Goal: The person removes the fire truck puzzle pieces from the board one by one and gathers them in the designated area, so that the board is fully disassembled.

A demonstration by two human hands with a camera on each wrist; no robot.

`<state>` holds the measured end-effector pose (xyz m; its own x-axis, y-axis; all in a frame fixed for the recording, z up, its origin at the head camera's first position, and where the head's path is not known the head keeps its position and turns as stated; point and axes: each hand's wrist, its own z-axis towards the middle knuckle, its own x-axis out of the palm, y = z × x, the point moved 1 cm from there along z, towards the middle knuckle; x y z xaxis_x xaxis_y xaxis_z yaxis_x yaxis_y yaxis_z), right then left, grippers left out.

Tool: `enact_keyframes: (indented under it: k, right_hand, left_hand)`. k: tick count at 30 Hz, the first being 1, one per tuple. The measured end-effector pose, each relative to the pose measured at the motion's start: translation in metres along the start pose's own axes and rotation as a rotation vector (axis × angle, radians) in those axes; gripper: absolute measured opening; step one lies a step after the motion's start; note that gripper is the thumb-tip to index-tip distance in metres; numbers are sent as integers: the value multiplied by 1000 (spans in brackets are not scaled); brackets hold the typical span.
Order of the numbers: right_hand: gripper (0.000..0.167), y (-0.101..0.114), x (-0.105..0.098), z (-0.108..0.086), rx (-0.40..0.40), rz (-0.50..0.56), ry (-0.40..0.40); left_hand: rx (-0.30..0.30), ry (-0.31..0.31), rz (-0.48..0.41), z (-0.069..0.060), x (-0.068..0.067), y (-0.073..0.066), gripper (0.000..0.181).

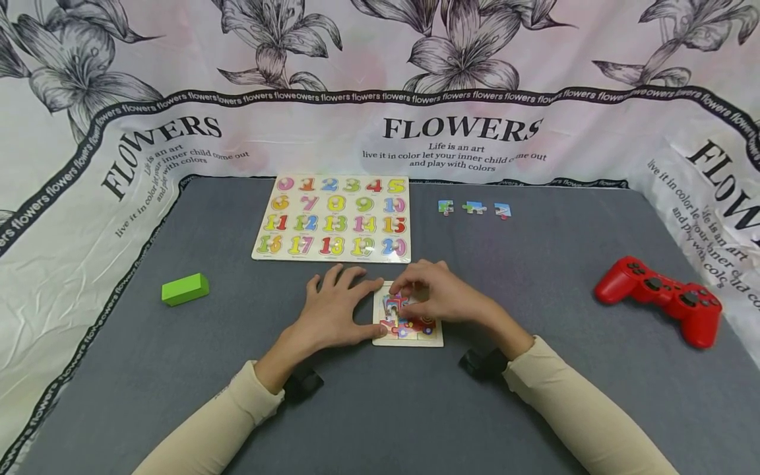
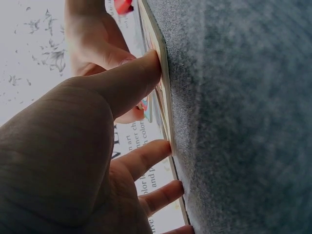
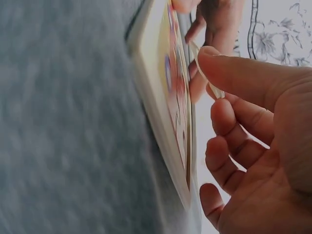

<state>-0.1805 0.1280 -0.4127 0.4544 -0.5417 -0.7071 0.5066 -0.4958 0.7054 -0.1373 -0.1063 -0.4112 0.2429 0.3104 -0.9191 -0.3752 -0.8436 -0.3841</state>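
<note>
The small, square, pale wooden picture-puzzle board (image 1: 438, 342) lies on the grey-covered table (image 1: 522, 257), the left hand (image 1: 332, 313) spread against its left edge. The right hand (image 1: 448, 295) pinches a thin, pale-edged puzzle piece (image 3: 218, 91) just above the board; placement appears in hand, and the next move calls for aligning, then pressing.

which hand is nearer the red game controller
Right. The right hand is left of the controller, over the small puzzle board; the left hand is farther left, at the board's edge.
</note>
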Motion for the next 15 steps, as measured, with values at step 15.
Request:
enact_keyframes:
  k: [15]
  right_hand:
    - [32, -13, -35, -7, 31, 18, -124]
  left_hand:
    - [-1, -5, -13, 0, 0, -1, 79]
